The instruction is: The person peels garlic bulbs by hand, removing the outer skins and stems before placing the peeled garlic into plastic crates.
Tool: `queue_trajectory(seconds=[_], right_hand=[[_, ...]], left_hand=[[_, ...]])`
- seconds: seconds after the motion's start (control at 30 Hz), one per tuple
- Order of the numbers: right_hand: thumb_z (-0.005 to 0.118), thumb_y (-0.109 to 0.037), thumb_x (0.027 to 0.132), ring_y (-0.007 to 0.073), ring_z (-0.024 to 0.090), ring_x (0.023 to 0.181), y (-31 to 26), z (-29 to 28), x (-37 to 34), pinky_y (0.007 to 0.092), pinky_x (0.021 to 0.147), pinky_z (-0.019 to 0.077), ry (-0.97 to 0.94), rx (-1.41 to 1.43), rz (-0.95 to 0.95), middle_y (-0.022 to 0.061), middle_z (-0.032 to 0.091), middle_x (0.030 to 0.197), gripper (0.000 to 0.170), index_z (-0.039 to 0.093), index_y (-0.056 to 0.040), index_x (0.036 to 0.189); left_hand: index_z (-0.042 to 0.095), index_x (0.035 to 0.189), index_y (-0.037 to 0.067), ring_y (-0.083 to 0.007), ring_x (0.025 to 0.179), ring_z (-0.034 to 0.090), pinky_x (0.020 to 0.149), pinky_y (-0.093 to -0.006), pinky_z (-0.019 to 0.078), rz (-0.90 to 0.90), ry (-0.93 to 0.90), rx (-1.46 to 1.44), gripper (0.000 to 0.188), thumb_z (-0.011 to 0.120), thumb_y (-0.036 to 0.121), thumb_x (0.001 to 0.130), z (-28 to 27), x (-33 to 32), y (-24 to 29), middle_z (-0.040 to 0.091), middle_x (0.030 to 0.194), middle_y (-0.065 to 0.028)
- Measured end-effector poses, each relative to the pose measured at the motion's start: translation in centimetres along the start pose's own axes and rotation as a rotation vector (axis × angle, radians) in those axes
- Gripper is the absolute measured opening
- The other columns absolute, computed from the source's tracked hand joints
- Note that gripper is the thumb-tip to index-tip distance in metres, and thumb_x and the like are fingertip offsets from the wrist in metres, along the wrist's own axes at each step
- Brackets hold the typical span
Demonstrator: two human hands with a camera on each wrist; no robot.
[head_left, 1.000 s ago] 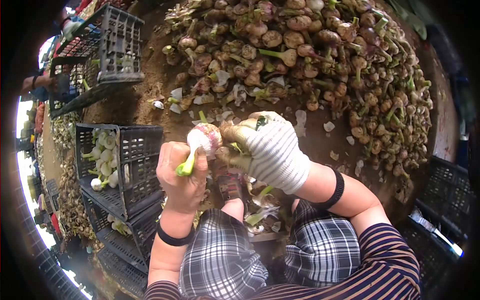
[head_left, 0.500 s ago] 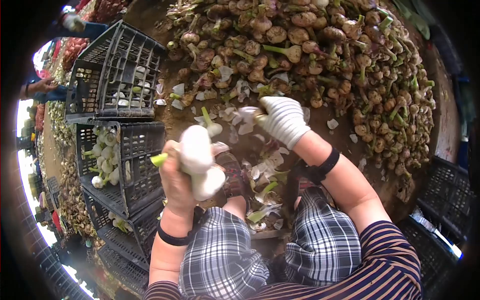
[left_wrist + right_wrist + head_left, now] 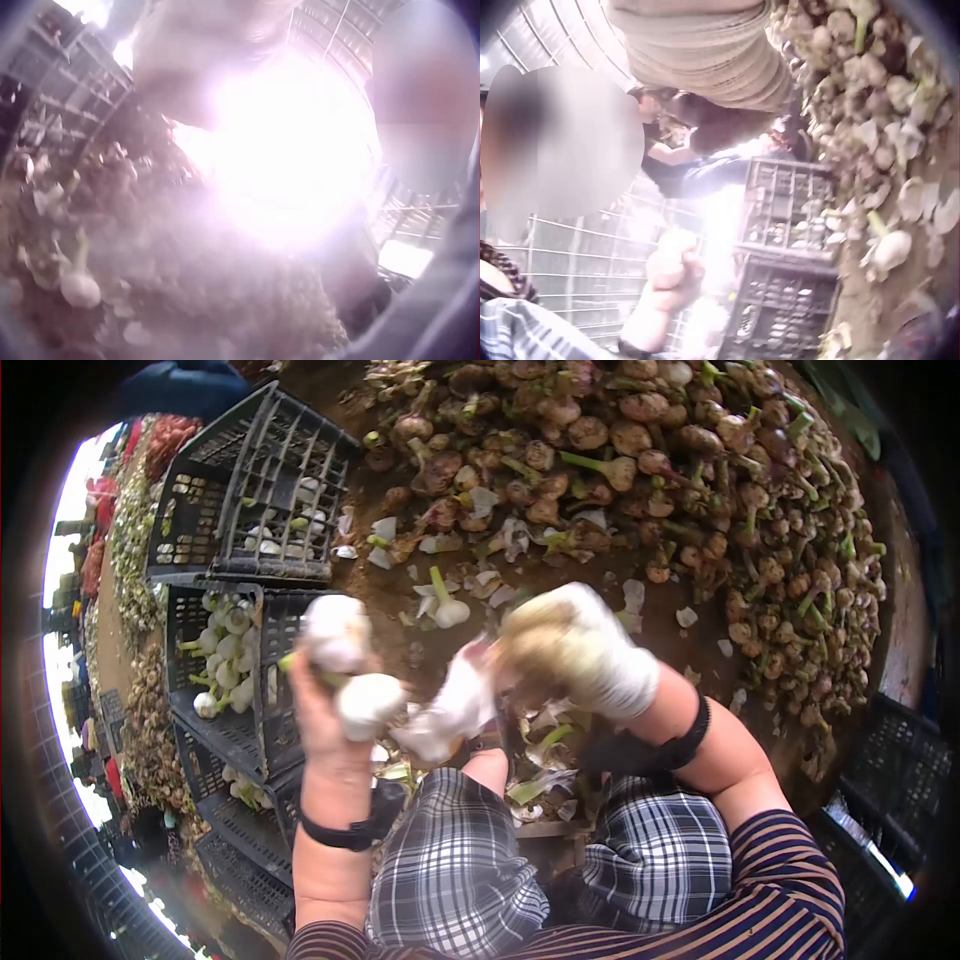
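- Unsorted garlic pile (image 3: pixel 640 470): spreads across the ground ahead, probably placed there for easy reach.
- Black crates (image 3: pixel 280 735): stand at the left, one with its opening showing white bulbs, presumably handy for the left side.
- Right grip (image 3: pixel 590 650): gloved, fingers bent; blur means I cannot tell what it holds. The glove likely guards against grit.
- Left grip (image 3: pixel 325 710): bare, grasping two white bulbs (image 3: pixel 368 705), seemingly by their stems, keeping the heads outward.
- Loose bulb (image 3: pixel 450 612): lies on the ground beyond both.

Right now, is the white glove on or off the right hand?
On: in the head view, the glove covers the right hand to the wrist.
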State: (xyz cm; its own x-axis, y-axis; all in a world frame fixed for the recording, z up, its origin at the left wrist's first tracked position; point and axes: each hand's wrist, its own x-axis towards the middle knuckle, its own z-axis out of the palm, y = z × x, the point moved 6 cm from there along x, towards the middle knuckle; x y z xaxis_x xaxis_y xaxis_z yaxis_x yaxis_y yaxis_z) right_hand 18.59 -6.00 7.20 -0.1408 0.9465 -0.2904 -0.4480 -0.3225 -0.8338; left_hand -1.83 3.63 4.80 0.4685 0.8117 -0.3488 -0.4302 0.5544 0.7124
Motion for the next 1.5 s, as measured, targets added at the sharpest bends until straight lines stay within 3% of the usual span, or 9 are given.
queue_trajectory(seconds=[0.23,0.47,0.6,0.77,0.9,1.17,1.27,1.37,1.5], right_hand=[[0.050,0.000,0.081,0.0063,0.052,0.059,7.5,-10.2,1.8,0.0198,0.051,0.0417,0.606,0.207,-0.090,-0.0021,0.059,0.078,0.024,0.060,-0.0046,0.102],[0.049,-0.001,0.076,0.0089,0.055,0.079,12.2,-8.1,1.6,0.0248,0.070,0.0445,0.369,-0.250,0.152,0.0031,0.062,0.086,0.034,0.060,-0.0020,0.108],[0.053,-0.009,0.074,0.0268,0.059,0.077,13.1,-8.3,0.4,0.0325,0.073,0.0463,0.356,-0.646,0.118,0.0163,0.063,0.083,0.032,0.061,-0.0042,0.105],[0.054,-0.012,0.077,0.0367,0.059,0.076,9.5,-15.8,1.2,0.0448,0.067,0.0476,0.707,-1.412,-0.050,0.0170,0.061,0.080,0.015,0.058,-0.0101,0.091],[0.052,-0.035,0.084,0.0370,0.053,0.108,8.6,-19.6,5.6,0.0475,0.085,0.0444,0.761,-1.600,0.152,0.0205,0.058,0.113,0.051,0.042,-0.0130,0.128],[0.067,-0.039,0.072,0.0337,0.034,0.129,19.7,-2.8,0.0,0.0592,0.101,0.0267,-0.485,-1.431,0.138,0.0184,0.032,0.141,0.066,0.046,-0.0184,0.131],[0.070,-0.031,0.069,0.0333,0.045,0.116,16.4,-6.6,-0.1,0.0588,0.093,0.0354,-0.127,-1.254,-0.155,0.0182,0.047,0.124,0.055,0.053,-0.0104,0.117],[0.069,-0.023,0.070,0.0315,0.052,0.091,6.9,-19.3,-4.1,0.0394,0.074,0.0462,1.242,-0.913,-0.606,0.0146,0.054,0.098,0.042,0.054,-0.0105,0.108],[0.067,-0.025,0.073,0.0404,0.054,0.098,7.9,-26.5,-3.6,0.0468,0.082,0.0445,0.986,-1.320,0.399,0.0241,0.057,0.107,0.053,0.048,-0.0110,0.121]], left_hand=[[0.039,0.129,-0.003,-0.0358,0.119,0.046,0.104,-0.0457,0.0355,0.424,0.010,-0.304,0.087,0.039,0.070,0.080,-6.3,-0.8,11.0,0.049,0.124,-0.0228],[0.043,0.129,0.015,-0.0306,0.114,0.045,0.095,-0.0395,0.0404,0.247,-0.151,1.925,0.071,0.076,0.023,0.067,-5.1,8.6,-11.4,0.047,0.123,-0.0143],[0.053,0.115,0.015,-0.0335,0.093,0.059,0.077,-0.0424,0.0491,0.009,-0.057,2.026,0.051,0.070,0.031,0.069,-5.6,10.4,-12.2,0.062,0.095,-0.0135],[0.049,0.120,0.009,-0.0253,0.105,0.051,0.087,-0.0426,0.0453,0.869,0.217,1.281,0.053,0.071,0.032,0.077,-3.7,1.9,6.1,0.049,0.120,-0.0124],[0.036,0.134,0.010,-0.0315,0.118,0.042,0.098,-0.0477,0.0376,1.290,0.874,2.281,0.067,0.069,0.029,0.079,-2.8,-2.5,14.0,0.043,0.129,-0.0158],[0.028,0.141,0.014,-0.0403,0.133,0.020,0.109,-0.0479,0.0183,0.424,-0.136,1.751,0.077,0.067,0.026,0.076,-1.8,9.6,-10.4,0.025,0.143,-0.0218],[0.030,0.140,0.011,-0.0398,0.132,0.021,0.108,-0.0468,0.0200,0.322,-0.258,1.780,0.074,0.067,0.025,0.077,-0.7,10.5,-14.7,0.027,0.142,-0.0231],[0.038,0.134,0.002,-0.0326,0.128,0.035,0.106,-0.0390,0.0274,0.127,-0.308,1.602,0.064,0.065,0.025,0.081,-0.3,9.4,-15.0,0.038,0.136,-0.0214],[0.047,0.125,-0.001,-0.0177,0.110,0.050,0.096,-0.0298,0.0378,-0.013,-0.265,1.061,0.047,0.063,0.014,0.084,0.8,7.8,-14.5,0.054,0.119,-0.0113]])
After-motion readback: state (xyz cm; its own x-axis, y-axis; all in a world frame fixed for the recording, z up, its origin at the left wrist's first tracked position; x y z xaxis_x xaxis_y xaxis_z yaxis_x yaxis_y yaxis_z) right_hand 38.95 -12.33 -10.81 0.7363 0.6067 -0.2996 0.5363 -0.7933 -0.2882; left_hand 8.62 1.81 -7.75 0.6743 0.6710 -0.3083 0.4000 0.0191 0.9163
